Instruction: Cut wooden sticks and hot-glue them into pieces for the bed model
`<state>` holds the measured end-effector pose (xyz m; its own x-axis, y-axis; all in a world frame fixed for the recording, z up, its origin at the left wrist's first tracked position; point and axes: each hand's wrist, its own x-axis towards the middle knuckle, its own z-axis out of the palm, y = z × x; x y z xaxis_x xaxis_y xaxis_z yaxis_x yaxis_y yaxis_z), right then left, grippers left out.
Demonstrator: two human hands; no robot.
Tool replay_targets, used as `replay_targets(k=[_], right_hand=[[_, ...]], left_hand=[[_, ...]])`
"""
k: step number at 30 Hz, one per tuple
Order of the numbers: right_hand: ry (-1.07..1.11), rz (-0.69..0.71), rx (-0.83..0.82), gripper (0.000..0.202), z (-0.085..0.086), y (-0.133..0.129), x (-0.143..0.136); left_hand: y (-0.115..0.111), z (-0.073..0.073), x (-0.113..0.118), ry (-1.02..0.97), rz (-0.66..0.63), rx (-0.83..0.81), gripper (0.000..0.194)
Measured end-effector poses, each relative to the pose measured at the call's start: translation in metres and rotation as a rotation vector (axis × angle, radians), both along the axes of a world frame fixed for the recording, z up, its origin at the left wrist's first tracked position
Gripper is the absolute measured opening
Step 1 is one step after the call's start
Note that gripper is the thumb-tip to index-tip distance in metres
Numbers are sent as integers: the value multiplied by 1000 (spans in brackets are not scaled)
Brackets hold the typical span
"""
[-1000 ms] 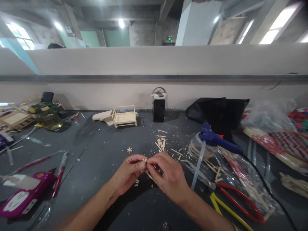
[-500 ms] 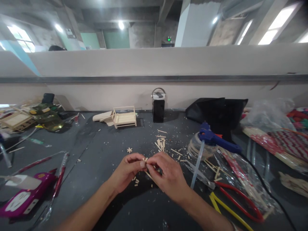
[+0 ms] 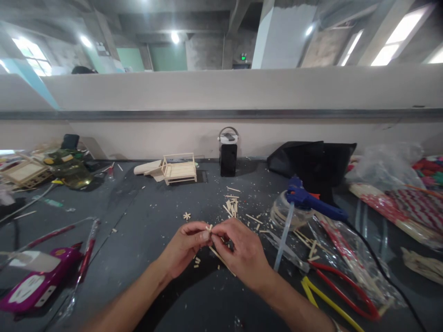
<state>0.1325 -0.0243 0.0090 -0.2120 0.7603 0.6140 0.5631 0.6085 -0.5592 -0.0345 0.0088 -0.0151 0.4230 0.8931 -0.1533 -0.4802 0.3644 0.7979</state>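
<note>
Hardly anything shifts at the centre since the earlier frame, though a blue tool leaves view at the tabletop's (image 3: 138,235) left edge. Nearest, a long, thin, pale wooden stick (image 3: 223,262) slants towards the near right corner; whether a hand holds it is unclear. Over the near middle, the left hand (image 3: 185,246) and right hand (image 3: 242,251) meet, fingertips pinching a small, pale wooden crossed piece (image 3: 209,228). Its visible tips point up and farward; its long axis is too covered to judge. A light pinch close to the crossing should probably prevent twisting. Beyond lie a pale wooden star-shaped piece (image 3: 187,216) and, near the far edge, a pale wooden miniature bench (image 3: 179,171).
</note>
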Motion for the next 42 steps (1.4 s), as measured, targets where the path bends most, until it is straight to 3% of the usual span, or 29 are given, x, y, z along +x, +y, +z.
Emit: replay_targets(k=[16, 22, 33, 42], right_hand=[[-163, -41, 209, 11, -1, 1, 1], [-174, -44, 220, 11, -2, 1, 1], [-165, -54, 233, 11, -1, 1, -1], [-272, -90, 291, 11, 2, -1, 0]], left_hand=[[-1, 4, 0, 3, 9, 8, 16], [-2, 3, 0, 21, 5, -13, 18], [-4, 9, 0, 97, 9, 99, 11], [-4, 10, 2, 83, -27, 82, 10]])
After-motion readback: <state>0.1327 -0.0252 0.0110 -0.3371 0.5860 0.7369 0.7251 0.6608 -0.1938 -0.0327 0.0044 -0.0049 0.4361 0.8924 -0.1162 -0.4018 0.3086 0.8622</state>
